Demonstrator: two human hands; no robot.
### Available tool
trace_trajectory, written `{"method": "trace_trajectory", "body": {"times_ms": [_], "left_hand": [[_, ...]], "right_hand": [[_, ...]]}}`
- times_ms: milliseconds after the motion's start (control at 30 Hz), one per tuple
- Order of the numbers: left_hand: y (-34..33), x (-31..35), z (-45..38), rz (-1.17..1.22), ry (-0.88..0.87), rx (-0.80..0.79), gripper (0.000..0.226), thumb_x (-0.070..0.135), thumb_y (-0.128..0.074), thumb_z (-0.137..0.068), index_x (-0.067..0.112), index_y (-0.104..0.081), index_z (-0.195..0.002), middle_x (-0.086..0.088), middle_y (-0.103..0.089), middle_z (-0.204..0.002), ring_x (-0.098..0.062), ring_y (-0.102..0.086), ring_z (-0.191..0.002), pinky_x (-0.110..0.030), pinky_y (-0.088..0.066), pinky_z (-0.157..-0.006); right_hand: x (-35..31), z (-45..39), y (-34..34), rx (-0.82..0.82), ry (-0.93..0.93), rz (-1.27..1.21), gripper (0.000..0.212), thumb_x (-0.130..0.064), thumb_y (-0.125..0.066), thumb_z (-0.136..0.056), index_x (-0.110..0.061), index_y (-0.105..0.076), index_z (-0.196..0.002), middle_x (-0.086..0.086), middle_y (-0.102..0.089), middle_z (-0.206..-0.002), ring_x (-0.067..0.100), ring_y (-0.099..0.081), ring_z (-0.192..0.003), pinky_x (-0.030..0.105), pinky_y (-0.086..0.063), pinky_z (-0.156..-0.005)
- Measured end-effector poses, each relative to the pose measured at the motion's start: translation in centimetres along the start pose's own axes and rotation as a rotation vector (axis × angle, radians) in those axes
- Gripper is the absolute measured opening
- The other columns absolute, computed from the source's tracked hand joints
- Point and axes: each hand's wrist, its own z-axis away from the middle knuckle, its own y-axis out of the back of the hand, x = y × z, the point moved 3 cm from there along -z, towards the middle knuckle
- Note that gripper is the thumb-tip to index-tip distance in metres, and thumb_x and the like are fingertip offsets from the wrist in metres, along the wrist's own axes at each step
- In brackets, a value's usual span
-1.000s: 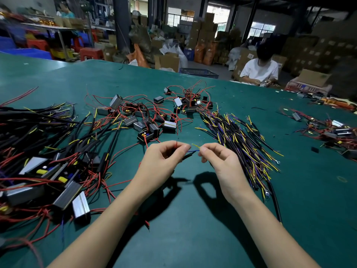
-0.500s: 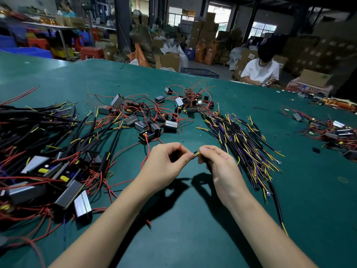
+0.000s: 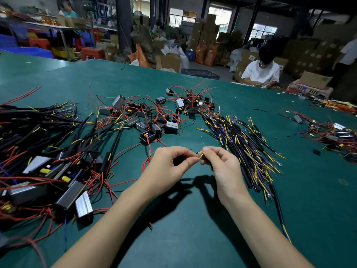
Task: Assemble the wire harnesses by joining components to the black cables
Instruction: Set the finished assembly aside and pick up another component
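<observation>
A: Where is the joint sitting right now?

B: Above the green table [image 3: 193, 238], near the front middle. The left hand [image 3: 170, 165] is pinching a red wire [image 3: 148, 149] at its bare tip, and the right hand [image 3: 222, 163] is pinching a yellow wire [image 3: 201, 156] coming off a black cable [image 3: 278, 206] that is trailing away to the right. The two tips are pointing at each other, just beside one another; I cannot tell whether they are touching.

A: What is looking risky?

B: I am thinking the ends could slip past each other, since both are thin and held only by the fingertips. The red wire is running back to a small black component [image 3: 147, 136], so a pull could be dragging that box across the table. The loose bundle of cables [image 3: 241, 138] is lying close to the right wrist, and a sweep of the arm could be snagging it.

A: And the heap on the left?

B: The pile of finished harnesses [image 3: 48, 171] is lying well apart from the hands.

A: Any writing showing?

B: A mark on a cardboard box [image 3: 249, 59] at the back is too small to read.
</observation>
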Motion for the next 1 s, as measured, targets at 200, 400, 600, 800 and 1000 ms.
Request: {"method": "trace_trajectory", "body": {"times_ms": [200,400,600,800,1000], "left_hand": [[0.7,-0.4,0.0,0.105,0.101,0.069,0.011,0.019,-0.042,-0.1,0.02,-0.049,-0.108,0.006,-0.063,-0.078,-0.029,-0.049,-0.067,-0.043,-0.043,-0.071],[0.7,-0.3,0.0,0.121,0.121,0.105,0.008,0.007,-0.053,-0.095,0.014,-0.057,-0.092,0.0,-0.071,-0.079,-0.012,-0.06,-0.066,-0.029,-0.051,-0.068],[0.7,0.0,-0.1,0.109,0.087,0.085,0.007,0.009,-0.059,-0.091,0.012,-0.066,-0.089,-0.002,-0.071,-0.077,-0.009,-0.059,-0.064,-0.023,-0.051,-0.064],[0.7,0.2,0.0,0.112,0.07,0.082,0.01,0.017,-0.059,-0.092,0.011,-0.066,-0.087,-0.005,-0.069,-0.076,-0.025,-0.061,-0.07,-0.031,-0.053,-0.065],[1.1,0.5,0.0,0.071,0.061,0.103,0.015,0.013,-0.058,-0.093,0.007,-0.065,-0.08,-0.007,-0.066,-0.067,-0.012,-0.056,-0.059,-0.022,-0.045,-0.059]], "right_hand": [[-1.8,-0.6,1.7,-0.085,0.162,0.247,0.01,-0.002,-0.059,-0.09,-0.005,-0.062,-0.081,-0.004,-0.063,-0.064,0.002,-0.05,-0.056,0.009,-0.042,-0.063],[-2.8,0.2,0.2,-0.291,0.298,0.487,0.017,0.0,-0.062,-0.087,-0.012,-0.063,-0.076,0.001,-0.067,-0.071,0.007,-0.061,-0.068,0.017,-0.047,-0.071],[-3.2,0.3,-0.8,-0.275,0.317,0.57,0.016,-0.004,-0.066,-0.084,-0.016,-0.064,-0.073,-0.002,-0.069,-0.072,0.01,-0.065,-0.073,0.027,-0.053,-0.076],[-3.6,0.2,-0.6,-0.224,0.297,0.555,0.022,-0.002,-0.066,-0.084,-0.019,-0.062,-0.07,0.001,-0.07,-0.072,0.012,-0.064,-0.071,0.025,-0.05,-0.072],[-3.7,0.3,-0.7,-0.239,0.287,0.611,0.012,-0.005,-0.067,-0.084,-0.011,-0.064,-0.073,0.002,-0.07,-0.073,0.014,-0.065,-0.073,0.028,-0.051,-0.075]]}}
